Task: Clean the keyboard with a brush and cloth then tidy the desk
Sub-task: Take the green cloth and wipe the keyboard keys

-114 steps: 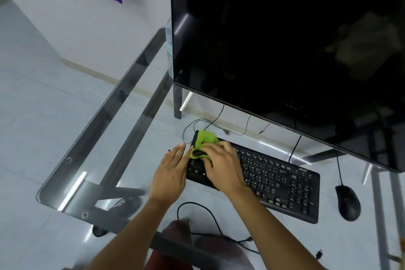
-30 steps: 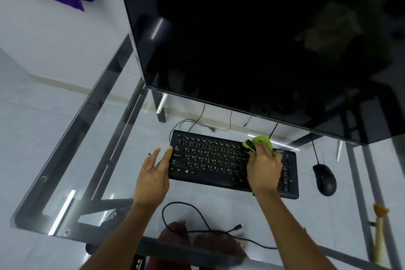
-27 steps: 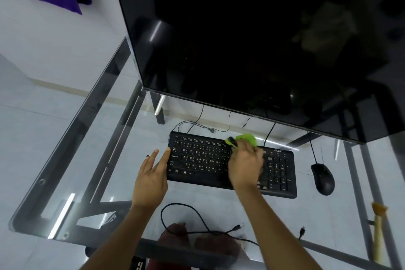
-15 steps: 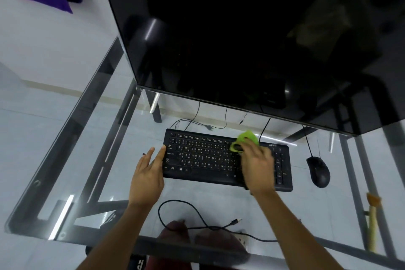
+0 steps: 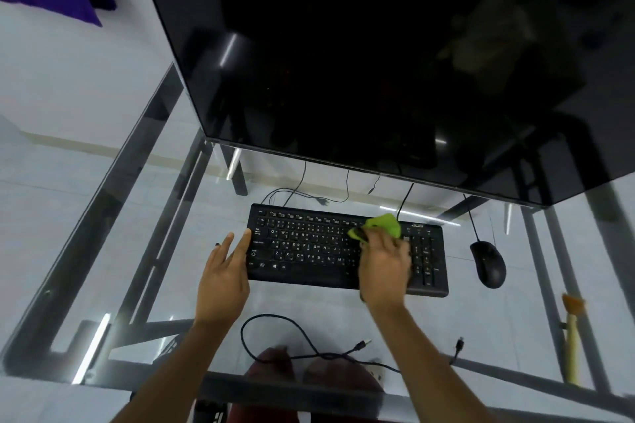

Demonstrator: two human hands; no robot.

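Observation:
A black keyboard (image 5: 302,247) lies on the glass desk (image 5: 343,312) below the monitor. My right hand (image 5: 385,264) rests on the keyboard's right half and presses a bunched green cloth (image 5: 383,225) against the keys near the top edge. My left hand (image 5: 225,271) lies flat on the glass with fingers spread, its fingertips touching the keyboard's left edge. A brush (image 5: 572,336) with a pale handle and orange bristles lies at the desk's right edge.
A large dark monitor (image 5: 378,62) hangs over the back of the desk. A black mouse (image 5: 488,263) sits right of the keyboard. A loose black cable (image 5: 292,336) with a plug loops on the glass near the front edge. The metal frame shows through the glass.
My right hand rubbed the green cloth from the keyboard's left end to its right half and keeps shifting there. My left hand stays at the left edge.

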